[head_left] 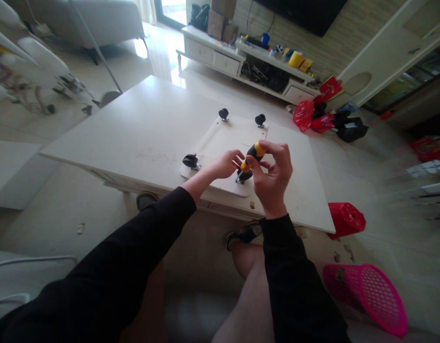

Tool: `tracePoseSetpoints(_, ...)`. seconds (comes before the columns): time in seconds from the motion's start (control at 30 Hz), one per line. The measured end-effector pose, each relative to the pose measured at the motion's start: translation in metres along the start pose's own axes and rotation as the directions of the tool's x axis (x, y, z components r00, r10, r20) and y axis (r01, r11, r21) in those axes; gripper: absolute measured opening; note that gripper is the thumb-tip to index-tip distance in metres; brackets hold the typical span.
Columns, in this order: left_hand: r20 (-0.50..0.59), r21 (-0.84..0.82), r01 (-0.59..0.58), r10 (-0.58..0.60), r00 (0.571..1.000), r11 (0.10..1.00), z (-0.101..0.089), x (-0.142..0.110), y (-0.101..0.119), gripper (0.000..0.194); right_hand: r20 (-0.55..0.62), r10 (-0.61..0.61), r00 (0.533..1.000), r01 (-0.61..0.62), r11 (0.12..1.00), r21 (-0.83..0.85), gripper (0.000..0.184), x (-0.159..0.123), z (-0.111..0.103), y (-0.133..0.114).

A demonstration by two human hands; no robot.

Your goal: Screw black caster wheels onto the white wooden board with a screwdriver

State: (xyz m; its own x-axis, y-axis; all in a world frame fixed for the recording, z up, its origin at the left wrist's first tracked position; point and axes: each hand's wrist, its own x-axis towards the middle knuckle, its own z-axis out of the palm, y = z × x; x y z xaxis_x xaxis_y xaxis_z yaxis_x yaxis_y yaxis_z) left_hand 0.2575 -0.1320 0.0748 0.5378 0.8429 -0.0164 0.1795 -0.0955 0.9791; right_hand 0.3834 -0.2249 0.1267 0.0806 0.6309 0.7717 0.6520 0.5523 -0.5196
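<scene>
A white panel (213,145) lies on the white table (145,114), with a black caster wheel near each corner. Two casters, the far left one (223,114) and the far right one (260,120), stand at its back edge. Another caster (190,161) sits at the near left corner. My right hand (275,169) grips a yellow and black screwdriver (255,153), its shaft tilted down at the near right caster (245,175). My left hand (229,164) is beside that caster, fingers curled near the screwdriver's lower end; what they hold, if anything, is hidden.
A pink mesh basket (366,295) and a red bin (346,219) stand on the floor at the right. Behind the table is a long white TV cabinet (220,59) with clutter. Red and black bags (323,119) lie at the back right.
</scene>
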Motion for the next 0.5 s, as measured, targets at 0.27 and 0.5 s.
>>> tracePoseSetpoints(0.27,0.007,0.020,-0.039,0.039,0.999,0.999,0.000,-0.001,0.003,0.022,0.060,0.004,0.998,-0.004,1.000,-0.005,0.031,0.003,0.001,0.001)
tracePoseSetpoints(0.5,0.075,-0.039,-0.115,0.118,0.990,0.993,0.001,-0.001,0.003,0.026,0.091,-0.035,0.995,0.040,0.997,-0.061,0.031,0.010,0.001,-0.001)
